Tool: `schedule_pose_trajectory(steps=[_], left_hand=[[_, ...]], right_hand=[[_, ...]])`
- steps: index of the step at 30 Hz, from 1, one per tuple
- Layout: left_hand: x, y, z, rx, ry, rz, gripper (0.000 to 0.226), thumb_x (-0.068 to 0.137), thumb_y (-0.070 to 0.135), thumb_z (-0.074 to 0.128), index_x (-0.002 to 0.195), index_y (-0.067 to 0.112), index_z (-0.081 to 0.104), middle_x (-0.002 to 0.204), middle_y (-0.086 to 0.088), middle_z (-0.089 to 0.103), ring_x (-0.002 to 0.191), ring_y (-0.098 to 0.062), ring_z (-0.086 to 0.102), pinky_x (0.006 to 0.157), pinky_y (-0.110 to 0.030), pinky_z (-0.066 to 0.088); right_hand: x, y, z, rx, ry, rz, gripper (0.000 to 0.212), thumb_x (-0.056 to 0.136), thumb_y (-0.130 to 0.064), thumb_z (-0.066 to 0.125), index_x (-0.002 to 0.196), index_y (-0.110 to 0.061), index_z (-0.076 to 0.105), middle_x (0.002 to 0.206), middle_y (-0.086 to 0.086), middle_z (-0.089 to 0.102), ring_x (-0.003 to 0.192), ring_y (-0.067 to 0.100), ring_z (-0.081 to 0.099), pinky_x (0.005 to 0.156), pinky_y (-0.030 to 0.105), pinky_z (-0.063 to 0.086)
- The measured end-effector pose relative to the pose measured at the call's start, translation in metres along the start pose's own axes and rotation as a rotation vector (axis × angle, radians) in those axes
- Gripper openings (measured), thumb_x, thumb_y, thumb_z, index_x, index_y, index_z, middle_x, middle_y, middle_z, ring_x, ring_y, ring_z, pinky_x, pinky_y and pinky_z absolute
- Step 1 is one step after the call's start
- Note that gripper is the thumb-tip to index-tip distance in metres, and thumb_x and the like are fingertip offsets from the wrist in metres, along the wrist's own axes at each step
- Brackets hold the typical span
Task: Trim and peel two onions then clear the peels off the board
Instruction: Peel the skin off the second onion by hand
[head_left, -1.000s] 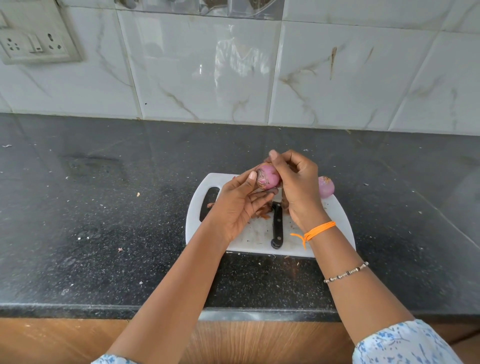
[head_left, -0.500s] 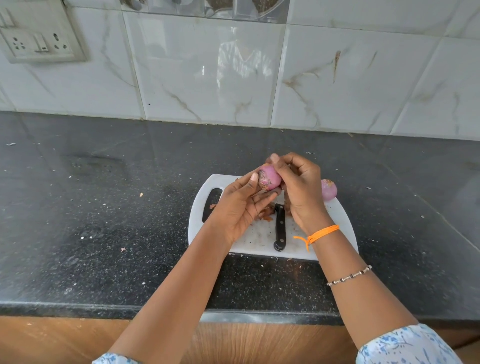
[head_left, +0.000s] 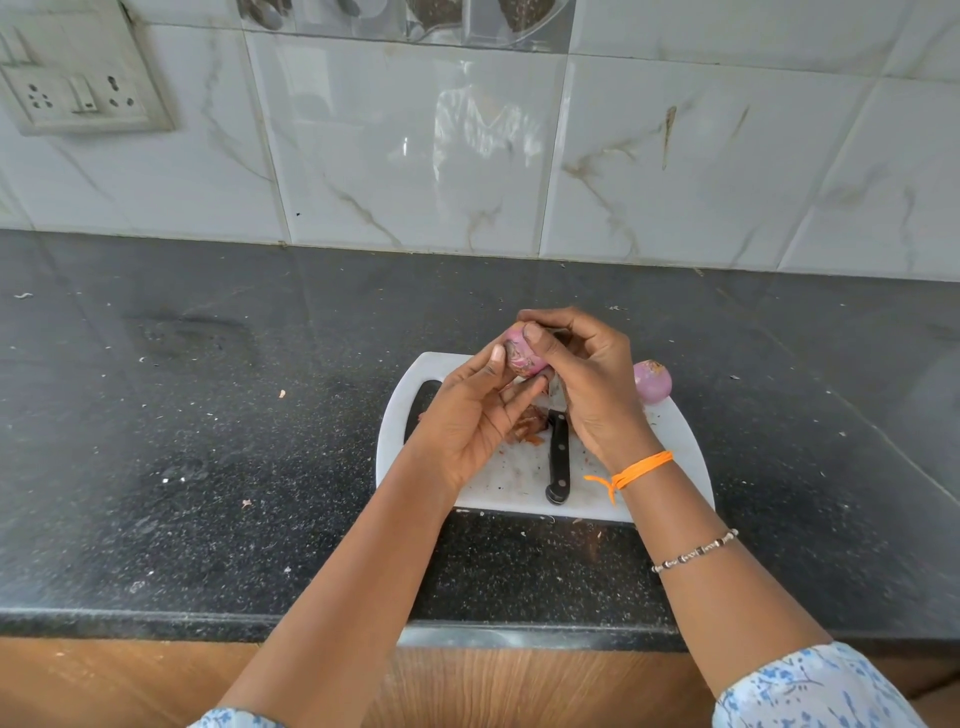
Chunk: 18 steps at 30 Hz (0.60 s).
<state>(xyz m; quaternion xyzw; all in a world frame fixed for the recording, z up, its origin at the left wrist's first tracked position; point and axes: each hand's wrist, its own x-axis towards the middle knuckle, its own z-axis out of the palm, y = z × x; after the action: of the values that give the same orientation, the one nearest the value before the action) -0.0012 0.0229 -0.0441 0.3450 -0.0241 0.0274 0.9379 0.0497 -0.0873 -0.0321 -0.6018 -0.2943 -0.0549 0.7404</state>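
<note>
— What's on the black counter (head_left: 208, 415)?

— A white cutting board (head_left: 680, 447), near the front edge. It carries a black-handled knife (head_left: 558, 462) lying lengthwise in the middle, a heap of brown peels (head_left: 530, 428) just left of the knife, and a second onion (head_left: 652, 381) at the far right corner.

— And the hands?

— Both are raised above the board around one pink onion (head_left: 522, 356). The left hand (head_left: 467, 415) cradles it from below, thumb pressed on its side. The right hand (head_left: 587, 374) curls over the top, thumb on the skin.
</note>
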Motion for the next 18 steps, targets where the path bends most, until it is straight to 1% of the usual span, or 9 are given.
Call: schedule_pose_trajectory(steps=[2, 4, 6, 10, 12, 14, 15, 17, 18], left_hand=[[0.0004, 0.0006, -0.0005, -0.009, 0.003, 0.004, 0.027, 0.099, 0.009, 0.035, 0.112, 0.004, 0.058, 0.094, -0.009, 0.072, 0.081, -0.017, 0.071, 0.069, -0.02, 0.057], [0.0008, 0.0012, -0.001, -0.011, 0.01, 0.007, 0.028, 0.099, 0.009, 0.035, 0.115, 0.003, 0.057, 0.097, -0.01, 0.071, 0.082, -0.017, 0.071, 0.069, -0.02, 0.057], [0.001, 0.0012, -0.0014, -0.012, 0.012, 0.003, 0.028, 0.099, 0.009, 0.035, 0.114, 0.003, 0.058, 0.096, -0.01, 0.071, 0.081, -0.017, 0.071, 0.069, -0.02, 0.057], [0.0004, 0.0017, -0.0015, -0.002, -0.002, 0.0, 0.027, 0.1, 0.01, 0.034, 0.11, 0.002, 0.058, 0.093, -0.01, 0.072, 0.083, -0.017, 0.071, 0.071, -0.021, 0.058], [0.0, 0.0022, -0.0011, 0.009, 0.003, -0.001, 0.027, 0.1, 0.011, 0.034, 0.107, 0.002, 0.059, 0.092, -0.01, 0.072, 0.084, -0.017, 0.071, 0.073, -0.022, 0.058], [0.0002, 0.0027, -0.0009, 0.007, 0.008, -0.001, 0.025, 0.098, 0.016, 0.04, 0.105, 0.003, 0.06, 0.094, -0.011, 0.071, 0.086, -0.016, 0.07, 0.075, -0.024, 0.058], [0.0006, 0.0028, -0.001, 0.025, 0.013, 0.011, 0.025, 0.096, 0.019, 0.043, 0.105, 0.003, 0.061, 0.094, -0.01, 0.07, 0.087, -0.015, 0.07, 0.076, -0.025, 0.058], [0.0015, 0.0022, -0.0019, 0.077, 0.022, 0.054, 0.029, 0.09, 0.018, 0.049, 0.113, 0.004, 0.06, 0.095, -0.007, 0.071, 0.09, -0.014, 0.069, 0.079, -0.025, 0.057], [0.0017, 0.0014, -0.002, 0.092, 0.026, 0.067, 0.036, 0.087, 0.017, 0.052, 0.119, 0.004, 0.058, 0.099, -0.007, 0.071, 0.092, -0.014, 0.069, 0.081, -0.025, 0.057]], right_hand=[[0.0012, 0.0023, -0.0005, 0.055, -0.038, -0.012, 0.019, 0.083, -0.007, 0.065, 0.087, -0.023, 0.075, 0.093, -0.002, 0.07, 0.091, 0.009, 0.065, 0.079, 0.023, 0.051], [0.0023, 0.0033, -0.0009, 0.112, -0.063, -0.005, 0.022, 0.084, -0.007, 0.062, 0.087, -0.024, 0.077, 0.093, -0.003, 0.07, 0.093, 0.011, 0.065, 0.08, 0.023, 0.051], [0.0037, 0.004, -0.0019, 0.149, -0.061, 0.009, 0.024, 0.087, -0.006, 0.059, 0.086, -0.022, 0.077, 0.092, -0.003, 0.071, 0.092, 0.012, 0.066, 0.078, 0.023, 0.052], [0.0046, 0.0035, -0.0019, 0.134, -0.036, 0.049, 0.029, 0.093, -0.004, 0.051, 0.088, -0.019, 0.075, 0.091, -0.002, 0.073, 0.09, 0.013, 0.067, 0.076, 0.024, 0.055], [0.0038, 0.0023, -0.0025, 0.126, -0.022, 0.08, 0.025, 0.095, -0.007, 0.049, 0.091, -0.014, 0.072, 0.09, -0.002, 0.074, 0.088, 0.013, 0.068, 0.077, 0.026, 0.056], [0.0024, 0.0016, -0.0035, 0.068, -0.041, 0.083, 0.016, 0.093, -0.017, 0.055, 0.095, -0.013, 0.071, 0.093, 0.001, 0.073, 0.091, 0.017, 0.068, 0.081, 0.032, 0.054], [0.0017, 0.0013, -0.0037, 0.001, -0.052, 0.071, 0.014, 0.091, -0.019, 0.059, 0.097, -0.013, 0.07, 0.095, 0.004, 0.073, 0.093, 0.019, 0.067, 0.083, 0.034, 0.053], [0.0004, 0.0022, -0.003, -0.139, -0.059, 0.025, 0.015, 0.086, -0.017, 0.066, 0.1, -0.011, 0.069, 0.098, 0.006, 0.071, 0.095, 0.016, 0.066, 0.085, 0.031, 0.053], [-0.0002, 0.0024, -0.002, -0.171, -0.043, 0.003, 0.013, 0.085, -0.014, 0.068, 0.098, -0.01, 0.069, 0.096, 0.004, 0.071, 0.093, 0.014, 0.066, 0.083, 0.029, 0.053]])
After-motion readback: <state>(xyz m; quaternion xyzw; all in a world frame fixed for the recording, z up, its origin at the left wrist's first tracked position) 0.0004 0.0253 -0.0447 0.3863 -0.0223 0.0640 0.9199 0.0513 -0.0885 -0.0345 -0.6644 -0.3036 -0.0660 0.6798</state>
